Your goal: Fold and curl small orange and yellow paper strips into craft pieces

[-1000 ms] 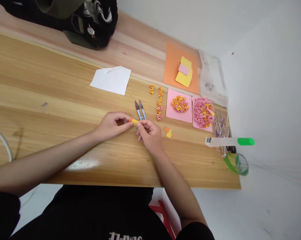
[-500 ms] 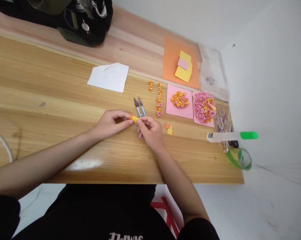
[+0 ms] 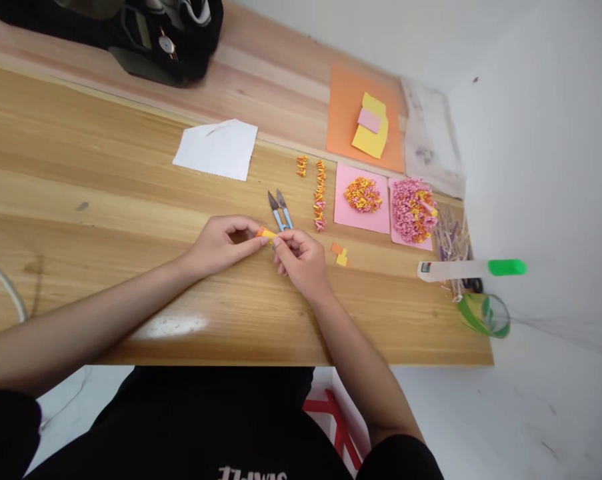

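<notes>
Pinched between both hands is a small yellow and orange paper piece [image 3: 267, 234]. My left hand [image 3: 227, 245] has its left end between thumb and forefinger. The fingertips of my right hand [image 3: 301, 258] close on its right end, the other fingers curled under. Just beyond the hands lie blue-handled snips [image 3: 281, 212], blades apart and pointing away. To the right of my right hand are small orange and yellow paper pieces [image 3: 341, 254]. Further off, little orange, yellow and pink curled pieces stand in a long row [image 3: 320, 193] and a short row [image 3: 301, 166].
Pink sheets [image 3: 345, 212] hold heaps of tiny pieces [image 3: 363, 195]. Behind them lies an orange sheet [image 3: 341, 107] with yellow and pink papers. White paper [image 3: 215, 152], a black bag [image 3: 201, 60], a green-capped bottle [image 3: 455, 270] and a green-and-clear container [image 3: 483, 315] are also on the table.
The view has shifted slightly, so table items sit a little higher and those on the right further right. Both hands keep nearly the same pose on the paper piece.
</notes>
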{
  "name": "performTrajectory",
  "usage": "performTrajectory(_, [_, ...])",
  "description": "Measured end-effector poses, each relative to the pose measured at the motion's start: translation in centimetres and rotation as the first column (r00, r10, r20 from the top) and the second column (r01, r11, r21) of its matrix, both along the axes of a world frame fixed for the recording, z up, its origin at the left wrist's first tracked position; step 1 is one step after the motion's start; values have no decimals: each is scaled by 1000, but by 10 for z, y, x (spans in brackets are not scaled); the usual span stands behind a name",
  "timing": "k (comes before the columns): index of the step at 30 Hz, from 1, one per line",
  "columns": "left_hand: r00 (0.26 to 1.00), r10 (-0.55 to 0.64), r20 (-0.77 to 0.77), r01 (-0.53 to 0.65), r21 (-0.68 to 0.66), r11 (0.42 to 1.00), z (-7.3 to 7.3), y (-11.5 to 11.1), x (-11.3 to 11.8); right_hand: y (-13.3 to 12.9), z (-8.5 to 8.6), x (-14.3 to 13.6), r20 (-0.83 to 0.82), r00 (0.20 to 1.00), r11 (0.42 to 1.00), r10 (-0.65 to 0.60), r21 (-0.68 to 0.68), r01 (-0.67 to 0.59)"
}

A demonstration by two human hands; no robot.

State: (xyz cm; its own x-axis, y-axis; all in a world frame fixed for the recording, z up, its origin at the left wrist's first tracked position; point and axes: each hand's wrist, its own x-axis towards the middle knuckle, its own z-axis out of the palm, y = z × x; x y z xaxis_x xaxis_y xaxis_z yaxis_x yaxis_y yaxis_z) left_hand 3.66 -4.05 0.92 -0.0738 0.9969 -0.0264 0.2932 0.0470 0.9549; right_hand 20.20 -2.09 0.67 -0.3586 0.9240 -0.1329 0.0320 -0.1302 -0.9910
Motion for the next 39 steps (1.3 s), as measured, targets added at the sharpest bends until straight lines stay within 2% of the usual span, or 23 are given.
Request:
performTrajectory(10, [1000,27,12,-27,-1,1000,0,0,0,0,-1,0,-3,1000,1000,-7,-12,7])
performTrajectory(21, [997,-72,-17,73,18,997,0,1,-3,1,1,0,12,1000,1000,-2,-18,2])
performTrajectory(30, [1000,-29,2,29,-14,999,2,0,-1,1,-2,0,28,1000,1000,1,-4,-1])
performTrajectory(39, [1000,-27,-2,27,10,1000,2,0,-2,1,-2,0,32,999,999,19,28,-20])
